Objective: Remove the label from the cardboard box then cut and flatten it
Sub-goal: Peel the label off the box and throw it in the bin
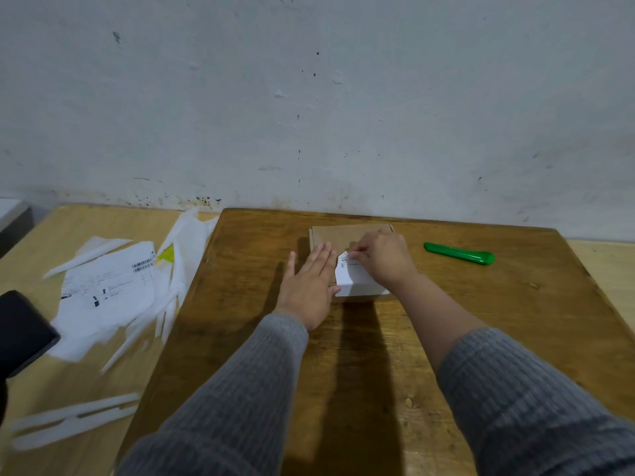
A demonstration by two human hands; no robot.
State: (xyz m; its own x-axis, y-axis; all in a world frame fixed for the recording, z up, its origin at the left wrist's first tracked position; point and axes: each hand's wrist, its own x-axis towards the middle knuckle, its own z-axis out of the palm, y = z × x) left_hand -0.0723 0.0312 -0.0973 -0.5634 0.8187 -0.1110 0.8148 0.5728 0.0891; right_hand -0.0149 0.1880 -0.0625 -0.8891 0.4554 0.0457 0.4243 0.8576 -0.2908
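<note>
Wooden table [481, 338], cardboard box [347, 235], green cutter [458, 253]

Pale grey wall [343, 97] fills upper frame, chipped, dark specks near base. Dark wooden table [481, 321] centre; lighter wooden table [51, 235] at left.

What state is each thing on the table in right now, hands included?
Cardboard box: closed, uncut, lying on the wooden table.
Label: partly peeled, far edge lifted.
Left hand: flat, bracing the box.
Right hand: pinching the label's edge.
Green cutter: lying untouched, right of the box.
</note>
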